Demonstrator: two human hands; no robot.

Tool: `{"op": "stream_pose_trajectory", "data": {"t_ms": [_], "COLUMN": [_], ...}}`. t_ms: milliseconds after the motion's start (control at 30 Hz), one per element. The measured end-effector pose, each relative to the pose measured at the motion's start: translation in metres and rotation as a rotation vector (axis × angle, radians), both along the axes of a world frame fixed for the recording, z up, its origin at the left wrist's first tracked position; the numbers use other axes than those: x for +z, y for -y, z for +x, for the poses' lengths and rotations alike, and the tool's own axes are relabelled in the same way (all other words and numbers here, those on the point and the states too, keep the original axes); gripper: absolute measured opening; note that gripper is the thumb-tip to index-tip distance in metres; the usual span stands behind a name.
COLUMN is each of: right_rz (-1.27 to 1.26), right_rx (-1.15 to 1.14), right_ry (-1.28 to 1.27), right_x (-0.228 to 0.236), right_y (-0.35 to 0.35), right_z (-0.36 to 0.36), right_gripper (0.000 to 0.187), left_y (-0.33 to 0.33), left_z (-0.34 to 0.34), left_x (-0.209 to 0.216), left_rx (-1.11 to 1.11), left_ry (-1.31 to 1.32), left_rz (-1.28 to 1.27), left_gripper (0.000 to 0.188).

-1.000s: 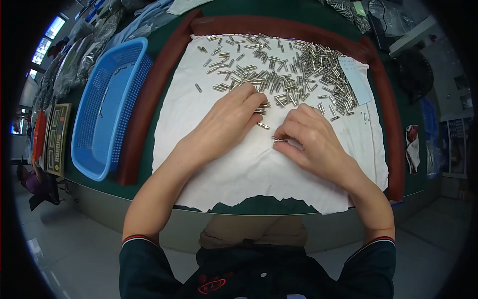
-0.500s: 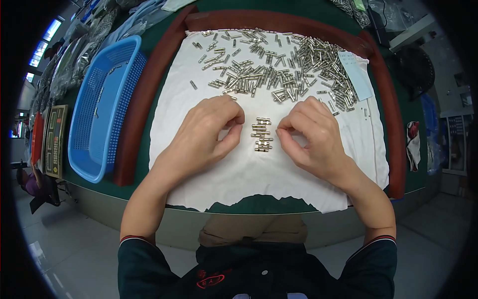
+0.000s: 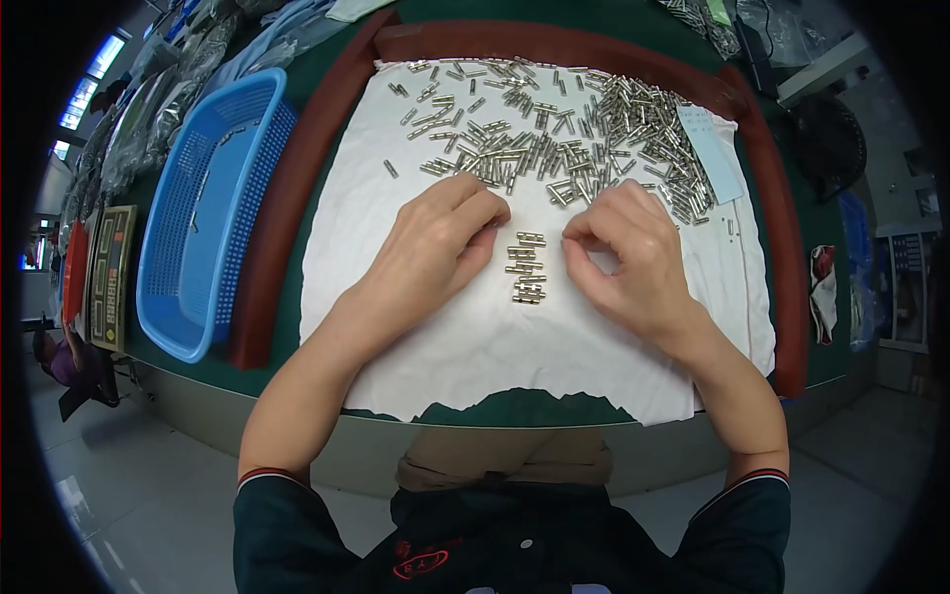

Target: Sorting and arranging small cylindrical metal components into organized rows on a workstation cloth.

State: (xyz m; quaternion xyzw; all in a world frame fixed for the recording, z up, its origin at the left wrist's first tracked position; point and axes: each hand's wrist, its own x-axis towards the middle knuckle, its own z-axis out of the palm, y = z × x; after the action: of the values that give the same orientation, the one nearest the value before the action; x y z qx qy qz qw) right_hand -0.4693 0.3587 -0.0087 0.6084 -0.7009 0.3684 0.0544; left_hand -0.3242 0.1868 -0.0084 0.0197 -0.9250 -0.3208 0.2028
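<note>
A: ok so I'm standing right by the bench, but what's that in front of the person?

B: Little column of metal pins, lying crosswise on a white cloth. It's about midway between the bench's left and right ends, closer to the front edge than the big messy lot. Not perfectly lined up tbh, some ends stick out sideways.

A: Hands on it?

B: Nah, one on each side. Left hand is just left of the column, thumb and fingers bent in toward each other. Can't tell if the tips meet or pinch anything. Right hand is just right of it, thumb and forefinger curled into a loop, and I can't tell if those tips touch either.

A: And the messy lot?

B: Loose pins strewn toward the back edge, packing into a dense heap near the back right corner. There's a pale blue slip right beside it.

A: Anything round the cloth?

B: Yeah, a reddish-brown rim along the back and both sides. Outside it, toward the left end, sits a blue basket with a few thin pieces inside.
</note>
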Motion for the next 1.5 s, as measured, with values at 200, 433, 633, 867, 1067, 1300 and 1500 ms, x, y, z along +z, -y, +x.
{"op": "stream_pose_trajectory", "data": {"t_ms": [200, 433, 633, 867, 1067, 1300, 1500], "right_rz": [0.028, 0.034, 0.027, 0.072, 0.062, 0.132, 0.097], "right_rx": [-0.055, 0.023, 0.076, 0.016, 0.019, -0.025, 0.005], "right_ry": [-0.101, -0.253, -0.131, 0.018, 0.018, 0.053, 0.041], "right_x": [0.000, -0.004, -0.007, 0.002, 0.000, -0.001, 0.000], "right_y": [0.013, 0.019, 0.021, 0.013, 0.007, 0.008, 0.010], "right_z": [-0.013, -0.024, -0.016, -0.014, -0.008, -0.007, -0.005], "right_gripper": [0.018, 0.017, 0.012, 0.007, 0.009, 0.006, 0.007], "left_y": [-0.010, -0.017, -0.015, -0.002, -0.001, 0.002, -0.003], "left_z": [-0.017, -0.012, -0.010, -0.006, -0.007, -0.015, -0.019], "left_x": [-0.006, -0.005, -0.002, -0.003, -0.004, -0.012, -0.012], "left_rx": [-0.019, -0.108, -0.146, 0.103, 0.024, 0.136, 0.016], "left_ry": [-0.098, -0.067, -0.096, -0.068, -0.068, -0.051, -0.109], "left_rz": [-0.003, 0.004, 0.019, 0.034, -0.093, -0.085, -0.126], "left_gripper": [0.015, 0.021, 0.018, 0.016, 0.011, 0.010, 0.013]}}
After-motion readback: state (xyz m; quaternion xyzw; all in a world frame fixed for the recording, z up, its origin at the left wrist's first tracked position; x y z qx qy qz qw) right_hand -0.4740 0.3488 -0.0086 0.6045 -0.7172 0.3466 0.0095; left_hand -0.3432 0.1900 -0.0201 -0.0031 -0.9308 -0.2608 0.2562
